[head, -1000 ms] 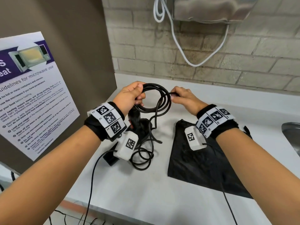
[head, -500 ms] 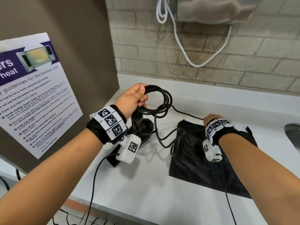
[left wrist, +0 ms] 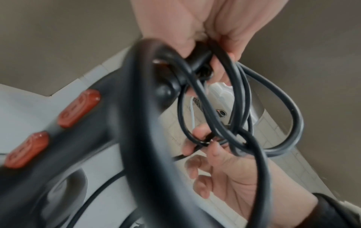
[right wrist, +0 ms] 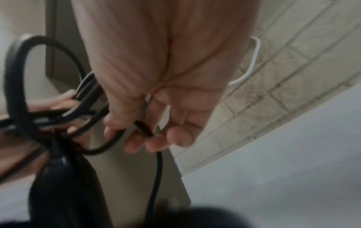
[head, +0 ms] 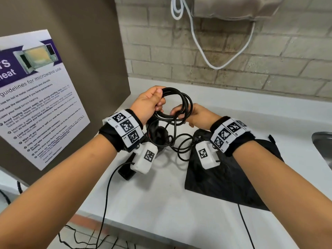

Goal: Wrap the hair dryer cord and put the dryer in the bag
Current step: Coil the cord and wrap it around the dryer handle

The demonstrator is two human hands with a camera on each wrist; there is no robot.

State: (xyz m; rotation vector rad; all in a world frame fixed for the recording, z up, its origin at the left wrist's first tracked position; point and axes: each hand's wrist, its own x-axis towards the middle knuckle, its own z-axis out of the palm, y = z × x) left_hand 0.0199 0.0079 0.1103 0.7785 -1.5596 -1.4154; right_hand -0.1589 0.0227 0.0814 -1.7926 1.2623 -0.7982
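The black hair dryer [head: 158,139] lies on the white counter [head: 161,203] under my left wrist; its handle with two orange switches [left wrist: 78,108] fills the left wrist view. My left hand [head: 149,103] grips the top of the coiled black cord [head: 186,103] above the dryer. Across the coil, my right hand [head: 195,114] pinches a strand of the cord [right wrist: 142,126] at the coil's lower right side. Loose cord loops [head: 183,144] hang down to the counter. The black bag [head: 233,177] lies flat on the counter below my right wrist.
A brown panel with a microwave poster [head: 36,97] stands at the left. The brick wall [head: 251,56] carries a white cable [head: 215,51] under a metal dispenser. A steel sink rim [head: 323,144] shows at the right edge. Thin black wires [head: 106,203] run off the counter's front.
My right hand was down over the bag half a second ago; it has come back up and left to the coil with a strand of cord. The left hand held the coil steady.
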